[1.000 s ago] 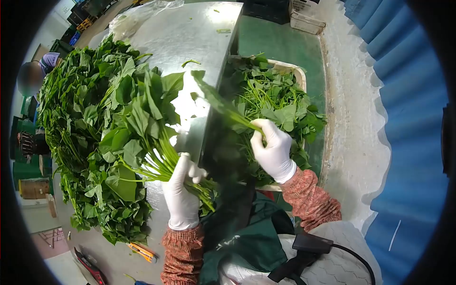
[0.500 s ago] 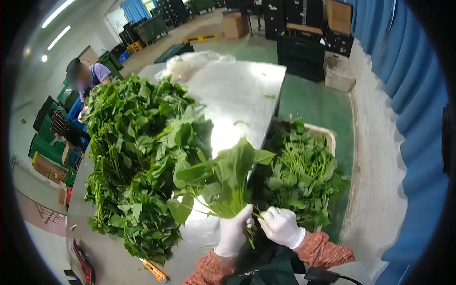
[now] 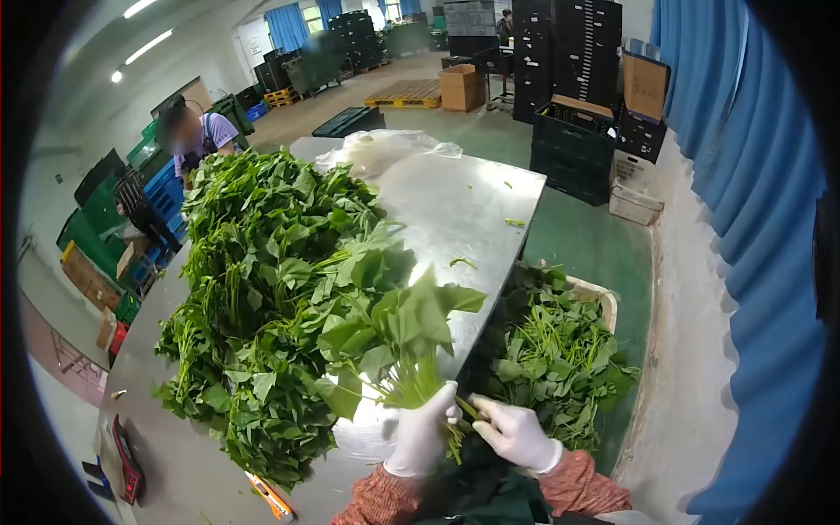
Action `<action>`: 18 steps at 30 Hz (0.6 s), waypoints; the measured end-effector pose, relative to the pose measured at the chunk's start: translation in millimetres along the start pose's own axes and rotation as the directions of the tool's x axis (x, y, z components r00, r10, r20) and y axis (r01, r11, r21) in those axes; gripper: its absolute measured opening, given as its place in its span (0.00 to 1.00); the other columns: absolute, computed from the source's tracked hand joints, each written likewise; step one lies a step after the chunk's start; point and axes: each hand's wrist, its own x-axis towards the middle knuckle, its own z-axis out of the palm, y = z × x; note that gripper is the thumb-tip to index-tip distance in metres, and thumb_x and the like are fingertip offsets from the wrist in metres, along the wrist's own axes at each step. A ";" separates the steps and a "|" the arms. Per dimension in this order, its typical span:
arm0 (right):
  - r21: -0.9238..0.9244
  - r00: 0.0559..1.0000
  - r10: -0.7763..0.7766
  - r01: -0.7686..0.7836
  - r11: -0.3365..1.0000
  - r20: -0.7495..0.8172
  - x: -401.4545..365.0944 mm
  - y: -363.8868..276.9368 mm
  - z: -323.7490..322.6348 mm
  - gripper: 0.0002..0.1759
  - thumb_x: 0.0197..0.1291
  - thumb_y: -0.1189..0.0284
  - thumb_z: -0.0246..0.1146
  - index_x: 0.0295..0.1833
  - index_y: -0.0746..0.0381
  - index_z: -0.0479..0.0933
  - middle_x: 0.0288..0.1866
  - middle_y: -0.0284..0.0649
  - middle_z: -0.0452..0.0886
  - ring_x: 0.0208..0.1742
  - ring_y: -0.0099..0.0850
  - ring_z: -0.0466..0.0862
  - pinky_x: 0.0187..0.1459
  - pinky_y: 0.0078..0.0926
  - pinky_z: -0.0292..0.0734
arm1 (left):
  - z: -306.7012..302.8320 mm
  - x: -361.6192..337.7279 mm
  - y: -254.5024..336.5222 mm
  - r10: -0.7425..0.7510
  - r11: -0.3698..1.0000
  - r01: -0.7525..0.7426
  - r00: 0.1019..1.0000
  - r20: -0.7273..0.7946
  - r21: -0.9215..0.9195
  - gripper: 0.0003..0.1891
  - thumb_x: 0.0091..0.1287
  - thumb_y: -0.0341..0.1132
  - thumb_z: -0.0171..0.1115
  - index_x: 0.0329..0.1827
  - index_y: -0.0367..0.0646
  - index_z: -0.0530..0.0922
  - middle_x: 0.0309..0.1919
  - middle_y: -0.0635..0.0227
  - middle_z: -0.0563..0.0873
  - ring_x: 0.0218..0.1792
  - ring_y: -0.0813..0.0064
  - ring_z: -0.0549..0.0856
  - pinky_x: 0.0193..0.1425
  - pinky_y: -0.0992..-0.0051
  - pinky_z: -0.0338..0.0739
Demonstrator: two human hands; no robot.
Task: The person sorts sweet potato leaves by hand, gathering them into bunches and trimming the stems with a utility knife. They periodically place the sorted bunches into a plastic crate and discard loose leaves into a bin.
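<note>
White gloves are worn on both hands. The left hand (image 3: 422,435) is closed around the stems of a bunch (image 3: 398,337) of broad green leaves, which is held upright just above the near edge of the bench (image 3: 455,206). The right hand (image 3: 518,431) is set close beside it, thumb and forefinger pressed together on a stem at the foot of the bunch (the other fingers are curled loosely). Reddish patterned sleeves (image 3: 385,494) are seen at both wrists.

Just left of the bunch, and touching its leaves, a large pile of greens (image 3: 254,280) is heaped along the steel bench. To the right, below the bench edge, a pale crate (image 3: 605,304) is filled with more cut greens. An orange-handled cutter (image 3: 269,497) lies on the bench near the person, and a red and black tool (image 3: 128,455) is seen at the left corner. A few leaf scraps (image 3: 462,261) are scattered on the bare steel, and a clear plastic bag (image 3: 385,149) is bunched at the far end.

Beyond the pile, another person (image 3: 199,133) in a lilac top is at work. Black crates (image 3: 573,61) are stacked at the back, and a blue curtain (image 3: 752,175) hangs along the right.
</note>
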 end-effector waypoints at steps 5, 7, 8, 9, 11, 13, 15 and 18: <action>0.069 0.976 0.000 0.015 0.997 -0.217 -2.7 -6.5 40.3 0.06 0.62 0.70 0.64 0.37 0.60 0.76 0.19 0.43 0.76 0.20 0.43 0.80 0.22 0.37 0.72 | -24.3 -8.2 2.5 -0.062 0.995 0.061 0.998 0.014 0.080 0.10 0.71 0.34 0.61 0.48 0.38 0.80 0.32 0.72 0.81 0.29 0.84 0.78 0.35 0.82 0.72; 0.048 0.979 -0.016 0.026 0.998 -0.202 2.5 -13.0 42.3 0.06 0.61 0.70 0.65 0.35 0.60 0.76 0.18 0.43 0.76 0.20 0.43 0.79 0.21 0.36 0.71 | -21.1 -11.1 3.9 -0.110 0.994 0.112 0.988 0.112 -0.008 0.12 0.70 0.35 0.62 0.49 0.34 0.81 0.36 0.66 0.84 0.34 0.77 0.82 0.41 0.78 0.77; 0.044 0.986 0.004 0.003 0.999 -0.168 1.9 -15.5 42.2 0.07 0.61 0.70 0.65 0.34 0.60 0.76 0.18 0.43 0.76 0.20 0.44 0.79 0.21 0.36 0.71 | -31.4 -5.1 -9.6 -0.125 0.992 0.126 0.981 0.147 0.007 0.13 0.71 0.36 0.61 0.50 0.35 0.80 0.40 0.65 0.85 0.40 0.76 0.83 0.46 0.75 0.78; 0.034 0.990 0.017 -0.012 0.999 -0.138 4.0 -16.2 40.3 0.07 0.61 0.70 0.65 0.33 0.60 0.75 0.18 0.44 0.76 0.20 0.44 0.79 0.21 0.36 0.71 | -33.4 -5.5 -12.6 -0.080 0.997 0.079 0.988 0.135 0.012 0.13 0.71 0.36 0.60 0.51 0.35 0.80 0.42 0.64 0.85 0.42 0.75 0.83 0.49 0.74 0.78; 0.032 0.998 0.045 -0.044 0.999 -0.042 3.3 -13.2 38.4 0.10 0.61 0.70 0.66 0.29 0.61 0.75 0.18 0.45 0.75 0.20 0.45 0.78 0.21 0.36 0.71 | -29.6 -10.9 -10.9 -0.046 0.998 0.051 0.990 0.136 -0.029 0.13 0.71 0.35 0.59 0.51 0.34 0.79 0.45 0.62 0.85 0.44 0.73 0.84 0.53 0.71 0.79; 0.169 0.991 0.125 -0.129 0.977 0.038 -4.2 -2.5 44.1 0.10 0.62 0.69 0.66 0.31 0.62 0.76 0.18 0.45 0.76 0.20 0.43 0.80 0.22 0.34 0.72 | -25.4 -12.8 -8.1 -0.058 0.990 0.077 0.986 0.159 -0.118 0.13 0.72 0.35 0.59 0.51 0.34 0.79 0.46 0.61 0.85 0.45 0.72 0.84 0.55 0.70 0.79; 0.331 0.943 0.277 -0.324 0.886 0.184 -7.4 -3.3 38.9 0.08 0.63 0.69 0.65 0.36 0.63 0.80 0.20 0.43 0.80 0.22 0.37 0.83 0.26 0.29 0.76 | -29.5 -13.3 -7.6 -0.123 0.972 0.162 0.967 0.222 -0.167 0.14 0.73 0.35 0.57 0.54 0.34 0.77 0.47 0.60 0.84 0.45 0.72 0.84 0.52 0.71 0.81; -0.050 0.918 0.225 -0.221 0.974 0.328 9.7 -6.9 4.3 0.12 0.63 0.70 0.66 0.47 0.67 0.81 0.28 0.41 0.86 0.29 0.27 0.86 0.34 0.24 0.80 | -32.6 -14.9 2.2 -0.095 0.986 0.132 0.947 0.308 -0.102 0.13 0.74 0.36 0.56 0.51 0.33 0.79 0.39 0.65 0.86 0.38 0.75 0.85 0.44 0.76 0.80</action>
